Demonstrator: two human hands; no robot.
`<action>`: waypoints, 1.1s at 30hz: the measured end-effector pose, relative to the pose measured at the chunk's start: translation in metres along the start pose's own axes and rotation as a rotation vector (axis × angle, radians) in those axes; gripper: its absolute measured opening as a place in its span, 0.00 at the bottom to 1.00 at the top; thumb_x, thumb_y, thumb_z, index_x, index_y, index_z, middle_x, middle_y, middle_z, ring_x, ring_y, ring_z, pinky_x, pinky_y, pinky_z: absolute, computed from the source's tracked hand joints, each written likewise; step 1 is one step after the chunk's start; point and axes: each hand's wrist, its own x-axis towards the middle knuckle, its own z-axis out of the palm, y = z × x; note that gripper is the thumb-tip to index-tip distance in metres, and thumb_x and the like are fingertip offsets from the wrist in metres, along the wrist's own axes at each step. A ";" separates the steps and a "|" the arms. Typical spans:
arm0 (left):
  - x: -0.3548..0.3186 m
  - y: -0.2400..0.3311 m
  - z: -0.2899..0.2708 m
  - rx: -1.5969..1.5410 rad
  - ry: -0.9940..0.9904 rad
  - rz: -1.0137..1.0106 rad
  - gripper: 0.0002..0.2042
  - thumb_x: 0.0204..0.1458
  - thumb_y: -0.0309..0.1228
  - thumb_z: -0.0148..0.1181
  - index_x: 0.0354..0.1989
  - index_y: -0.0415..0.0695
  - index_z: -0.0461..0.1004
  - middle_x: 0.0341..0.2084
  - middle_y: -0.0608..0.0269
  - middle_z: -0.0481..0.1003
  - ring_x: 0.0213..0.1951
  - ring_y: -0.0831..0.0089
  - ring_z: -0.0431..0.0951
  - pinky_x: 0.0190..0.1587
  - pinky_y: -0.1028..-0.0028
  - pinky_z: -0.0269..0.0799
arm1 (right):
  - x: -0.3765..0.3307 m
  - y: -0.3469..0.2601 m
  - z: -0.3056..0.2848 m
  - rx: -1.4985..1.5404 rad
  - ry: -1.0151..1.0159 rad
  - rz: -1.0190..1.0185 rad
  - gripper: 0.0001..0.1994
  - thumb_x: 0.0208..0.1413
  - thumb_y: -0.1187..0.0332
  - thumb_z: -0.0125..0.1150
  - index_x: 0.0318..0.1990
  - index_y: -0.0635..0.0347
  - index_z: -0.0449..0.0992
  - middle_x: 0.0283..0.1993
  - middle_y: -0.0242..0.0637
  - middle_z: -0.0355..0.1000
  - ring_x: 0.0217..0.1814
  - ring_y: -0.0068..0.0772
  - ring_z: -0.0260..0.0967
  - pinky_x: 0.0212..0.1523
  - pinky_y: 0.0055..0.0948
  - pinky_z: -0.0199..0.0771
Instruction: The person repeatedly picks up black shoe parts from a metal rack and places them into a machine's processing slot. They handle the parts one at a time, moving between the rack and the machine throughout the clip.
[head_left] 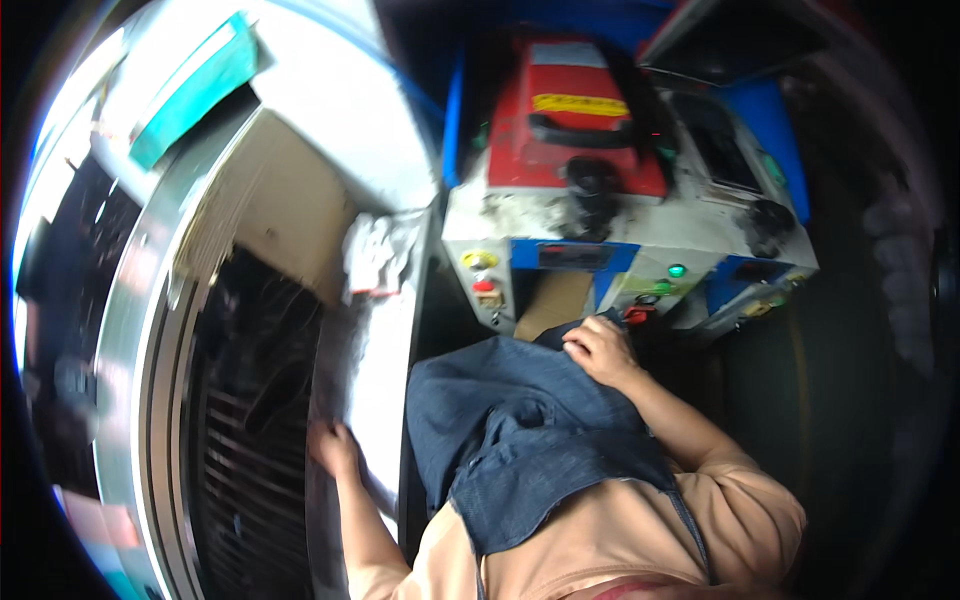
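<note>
My right hand (603, 350) rests on my knee, on the dark blue apron (530, 400) over my lap. Its fingers lie loosely over the cloth and grip nothing that I can see. On the left, my left hand (335, 449) is at the edge of a long white ledge (375, 380), beside a dark slatted conveyor bed (255, 440). Motion smears its fingers, and their far side is hidden, so whether it holds anything is unclear. Farther up the ledge lies a crumpled white cloth or paper (376, 252).
Ahead stands a machine with a red cover (570, 130), black knobs (592, 190) and a pale control panel (640, 280) with coloured buttons. A brown board (285, 200) stands over the conveyor. Beyond it is a teal strip (200, 85). A dark lid (735, 40) is raised at upper right.
</note>
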 end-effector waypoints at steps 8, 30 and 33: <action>0.009 -0.004 0.004 -0.025 -0.084 -0.064 0.10 0.48 0.36 0.60 0.31 0.41 0.75 0.34 0.47 0.75 0.41 0.48 0.74 0.46 0.52 0.69 | -0.002 -0.004 0.003 -0.035 -0.051 -0.043 0.05 0.57 0.69 0.62 0.37 0.59 0.79 0.32 0.39 0.69 0.35 0.40 0.70 0.37 0.36 0.69; -0.002 -0.006 -0.005 -0.083 -0.082 -0.127 0.09 0.49 0.36 0.60 0.32 0.44 0.74 0.40 0.53 0.74 0.51 0.53 0.70 0.54 0.55 0.65 | 0.058 -0.070 -0.099 0.546 0.100 -0.224 0.13 0.61 0.76 0.49 0.51 0.67 0.73 0.39 0.36 0.67 0.35 0.23 0.59 0.34 0.22 0.60; 0.005 0.003 -0.001 -0.111 -0.116 -0.132 0.10 0.49 0.37 0.60 0.33 0.44 0.75 0.40 0.53 0.74 0.51 0.53 0.70 0.54 0.54 0.64 | 0.063 -0.107 -0.170 0.518 0.501 -0.828 0.19 0.61 0.60 0.50 0.46 0.72 0.69 0.33 0.39 0.63 0.32 0.30 0.58 0.34 0.28 0.60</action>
